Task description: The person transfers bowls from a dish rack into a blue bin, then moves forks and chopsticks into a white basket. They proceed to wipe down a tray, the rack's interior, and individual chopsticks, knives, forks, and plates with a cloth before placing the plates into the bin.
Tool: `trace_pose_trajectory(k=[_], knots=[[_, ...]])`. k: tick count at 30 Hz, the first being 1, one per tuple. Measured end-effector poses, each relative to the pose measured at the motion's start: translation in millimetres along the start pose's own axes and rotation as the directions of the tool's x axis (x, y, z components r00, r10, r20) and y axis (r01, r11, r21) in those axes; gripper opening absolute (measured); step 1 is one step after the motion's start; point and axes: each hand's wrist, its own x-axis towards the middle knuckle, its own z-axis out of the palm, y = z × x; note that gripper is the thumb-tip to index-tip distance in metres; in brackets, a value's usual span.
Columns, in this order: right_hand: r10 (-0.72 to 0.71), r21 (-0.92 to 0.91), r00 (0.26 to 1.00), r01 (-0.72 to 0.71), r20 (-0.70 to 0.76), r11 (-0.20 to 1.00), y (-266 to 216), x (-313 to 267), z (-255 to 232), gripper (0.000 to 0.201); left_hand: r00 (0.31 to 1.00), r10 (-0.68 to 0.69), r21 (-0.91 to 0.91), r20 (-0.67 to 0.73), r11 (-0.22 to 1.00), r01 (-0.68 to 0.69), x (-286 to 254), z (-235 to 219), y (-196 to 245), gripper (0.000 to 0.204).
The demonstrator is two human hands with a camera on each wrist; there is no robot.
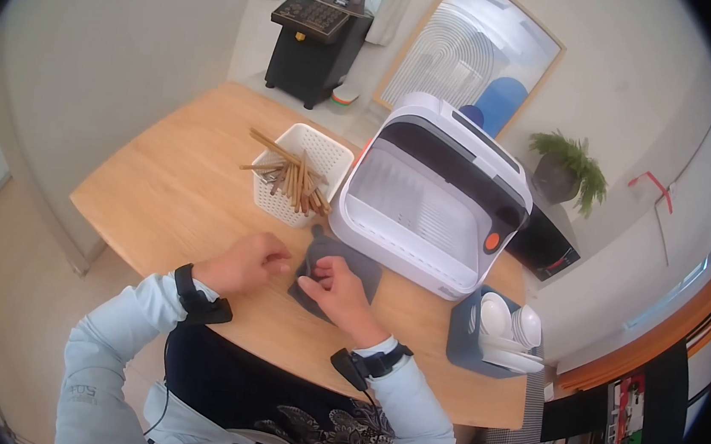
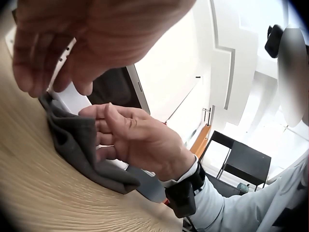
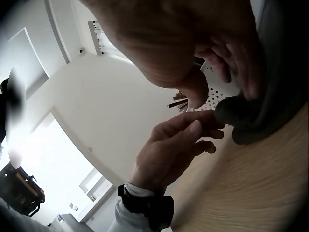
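Note:
A dark grey cloth [image 1: 355, 266] lies bunched on the wooden table, in front of the white appliance. My right hand [image 1: 340, 293] is over its near part, thumb raised and fingers loosely bent. In the left wrist view the fingertips of my right hand [image 2: 140, 137] are right at a raised fold of the cloth [image 2: 72, 137]. My left hand [image 1: 244, 263] hovers just left of the cloth with relaxed fingers and nothing in them. From the right wrist, the left hand's [image 3: 174, 150] index fingertip comes close to a cloth corner [image 3: 236, 113].
Behind the cloth stands a white appliance [image 1: 405, 240] with an open front. A white perforated basket [image 1: 331, 164] of brown sticks is left of it. At the right table edge sits a blue-grey bin [image 1: 466, 340] with white dishes [image 1: 496, 314]. A potted plant [image 1: 559, 173] stands farther back.

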Motion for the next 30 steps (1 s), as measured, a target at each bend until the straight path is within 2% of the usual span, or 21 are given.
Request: trace_pose_trajectory(k=[1, 3, 5, 6, 7, 9, 10, 12, 13, 16, 17, 19, 22, 25, 26, 28, 30], knots=[[0.023, 0.049, 1.000, -0.024, 0.011, 0.999, -1, -2, -10, 0.037, 0.995, 0.105, 0.010, 0.003, 0.994, -0.105, 0, -1, 2, 0.026], [-0.022, -0.124, 0.996, 0.010, -0.092, 0.992, -4, -6, -32, 0.035, 0.950, 0.313, 0.025, 0.015, 0.949, -0.314, 2, -1, 8, 0.025], [-0.084, -0.289, 0.982, 0.032, -0.169, 0.957, 3, -9, -50, 0.035, 0.843, 0.534, 0.077, 0.059, 0.840, -0.537, 6, -1, 25, 0.023], [-0.119, -0.366, 0.973, 0.039, -0.196, 0.930, 12, -10, -58, 0.035, 0.768, 0.634, 0.097, 0.087, 0.762, -0.640, 9, 0, 31, 0.021], [-0.153, -0.441, 0.963, 0.040, -0.223, 0.897, 19, -11, -63, 0.035, 0.785, 0.592, 0.087, 0.182, 0.785, -0.613, 11, 1, 32, 0.019], [-0.003, -0.484, 0.995, -0.048, -0.103, 0.874, 28, -16, -70, 0.038, 0.784, 0.497, 0.084, 0.372, 0.823, -0.561, 16, 1, 29, 0.016], [0.077, -0.504, 0.996, -0.091, -0.049, 0.859, 33, -19, -73, 0.040, 0.815, 0.450, 0.050, 0.364, 0.865, -0.499, 20, 4, 24, 0.015], [0.082, -0.512, 0.996, -0.080, -0.020, 0.855, 49, -23, -69, 0.046, 0.863, 0.347, -0.018, 0.367, 0.930, -0.366, 25, 11, 11, 0.015], [0.083, -0.513, 0.996, -0.075, -0.007, 0.855, 55, -25, -66, 0.049, 0.903, 0.253, -0.040, 0.348, 0.966, -0.255, 25, 13, 11, 0.013], [0.061, -0.427, 0.993, -0.100, -0.105, 0.899, 60, -21, -65, 0.057, 0.939, 0.067, -0.145, 0.336, 0.989, -0.019, 32, 19, 6, 0.009], [0.077, -0.351, 0.987, -0.122, -0.141, 0.928, 61, -19, -61, 0.058, 0.936, -0.009, -0.106, 0.353, 0.993, 0.050, 32, 20, 12, 0.009], [0.105, -0.192, 0.974, -0.144, -0.201, 0.971, 62, -15, -53, 0.061, 0.935, 0.003, 0.055, 0.354, 0.998, -0.024, 32, 23, 26, 0.017], [0.221, 0.107, 0.965, -0.207, -0.141, 0.972, 69, -8, -48, 0.057, 0.938, 0.033, 0.216, 0.344, 0.970, -0.113, 33, 30, 21, 0.035], [0.377, 0.262, 0.919, -0.395, 0.116, 0.881, 66, -5, -69, 0.050, 0.967, 0.056, 0.319, 0.248, 0.938, -0.136, 32, 30, 27, 0.061], [0.339, 0.339, 0.932, -0.361, 0.126, 0.869, 66, -7, -71, 0.047, 0.977, 0.064, 0.348, 0.205, 0.928, -0.134, 32, 32, 33, 0.070], [0.263, 0.483, 0.956, -0.293, 0.130, 0.825, 70, -11, -78, 0.041, 0.973, 0.161, 0.363, 0.165, 0.908, -0.212, 36, 37, 43, 0.081], [0.151, 0.379, 0.981, -0.186, 0.120, 0.906, 82, -9, -87, 0.038, 0.950, 0.287, 0.367, 0.122, 0.877, -0.311, 44, 44, 50, 0.088]])
